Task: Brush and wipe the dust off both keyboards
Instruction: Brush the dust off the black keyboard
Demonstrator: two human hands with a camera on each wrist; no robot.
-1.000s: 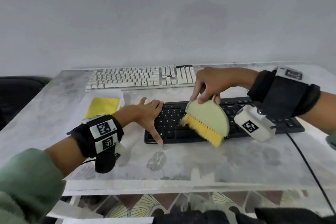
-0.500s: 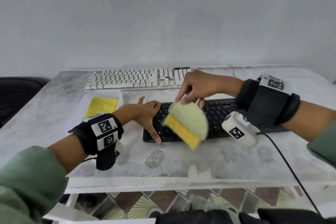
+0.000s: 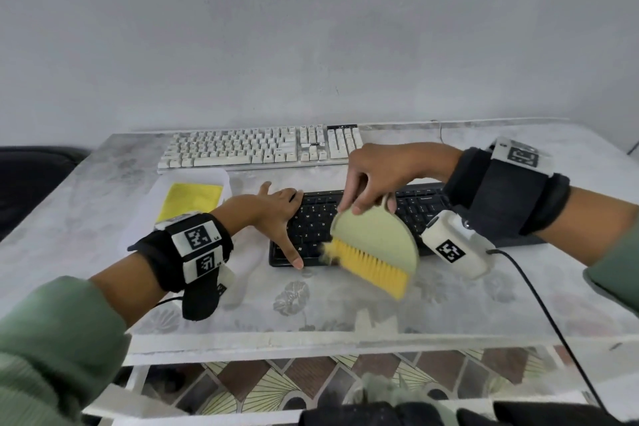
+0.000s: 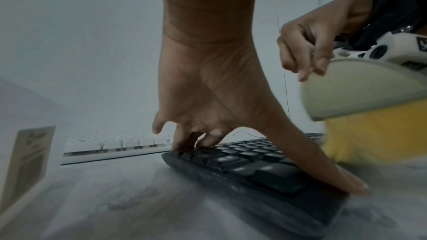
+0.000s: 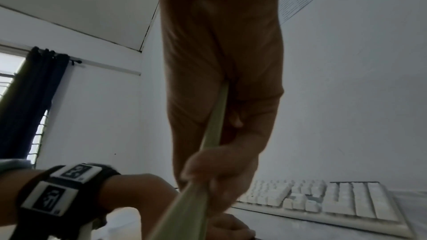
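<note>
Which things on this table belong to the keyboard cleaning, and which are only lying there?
For the job:
black keyboard
white keyboard
brush, gripped by the right hand
yellow cloth
left hand, steadying the black keyboard

Lying about:
white tray under the cloth

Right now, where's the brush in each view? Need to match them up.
Head: brush centre, over the black keyboard's front edge, held by the right hand.
Left wrist: right edge, pale body above blurred yellow bristles.
Right wrist: only its pale green edge, running down the centre.
Shared landmark: white keyboard.
</note>
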